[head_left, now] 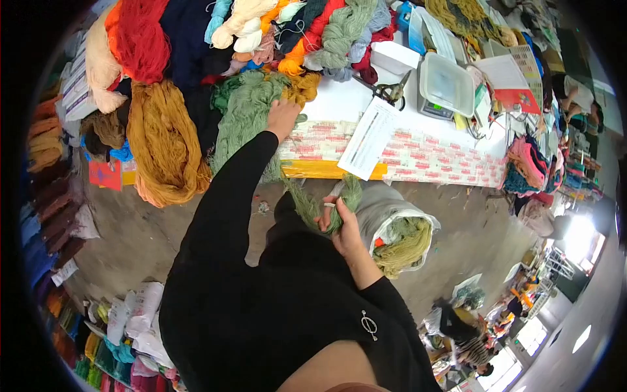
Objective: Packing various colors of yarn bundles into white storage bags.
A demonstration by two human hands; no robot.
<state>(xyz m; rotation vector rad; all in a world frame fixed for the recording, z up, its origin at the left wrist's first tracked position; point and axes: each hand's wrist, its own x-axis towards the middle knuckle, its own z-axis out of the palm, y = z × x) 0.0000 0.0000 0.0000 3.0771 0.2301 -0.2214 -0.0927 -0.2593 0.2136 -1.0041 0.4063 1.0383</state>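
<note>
My left hand (282, 120) reaches to the table edge, its fingers closed on a large sage-green yarn skein (245, 108) that hangs over the front. Mustard yarn (300, 90) lies just beyond the fingers. Close to my body, my right hand (349, 236) grips a smaller skein of green yarn (353, 191), with strands spreading to both sides of the fingers. Below the table edge, a white sack (385, 208) holding green and yellowish yarn (408, 242) stands right beside my right hand.
On the table (431, 147) lie a printed sheet (368, 140), black scissors (390, 93) and a scale with a clear plastic tub (447, 83). Colourful skeins pile up at the back; a big ochre skein (166, 144) hangs at the left. Shelves of yarn line the far left.
</note>
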